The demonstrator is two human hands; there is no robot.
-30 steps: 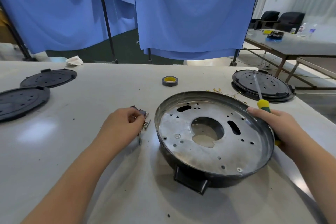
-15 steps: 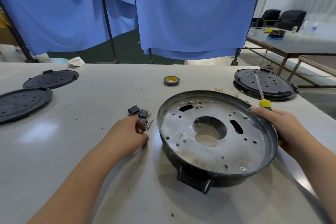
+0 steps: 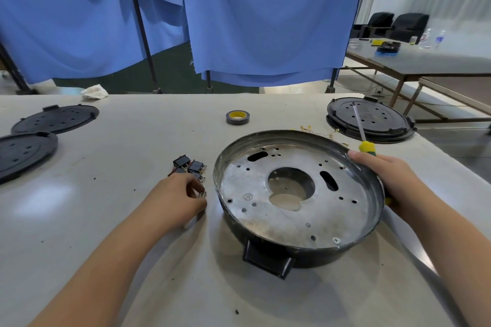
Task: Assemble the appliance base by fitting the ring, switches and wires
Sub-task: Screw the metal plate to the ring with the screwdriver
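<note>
The round metal appliance base (image 3: 297, 194) lies on the table, open side up, with a black block on its near wall. My right hand (image 3: 388, 180) rests on its right rim and grips a yellow-green screwdriver (image 3: 365, 145) whose shaft points away. A small cluster of black rocker switches (image 3: 190, 167) lies just left of the base. My left hand (image 3: 178, 199) sits right below the cluster with fingers curled and pinches one switch, whose metal pins show at the fingertips. Thin wires with brass terminals (image 3: 318, 131) lie behind the base.
A roll of dark tape (image 3: 237, 117) lies at the table's middle back. Two black perforated discs (image 3: 55, 118) lie at the left, and another black disc stack (image 3: 370, 121) at the right back. A white rag (image 3: 94, 91) lies at the far edge. Blue curtains hang behind.
My left hand drew back toward me from the switch cluster, with one switch between its fingers. The other switches now lie uncovered. My right hand and the base stayed put.
</note>
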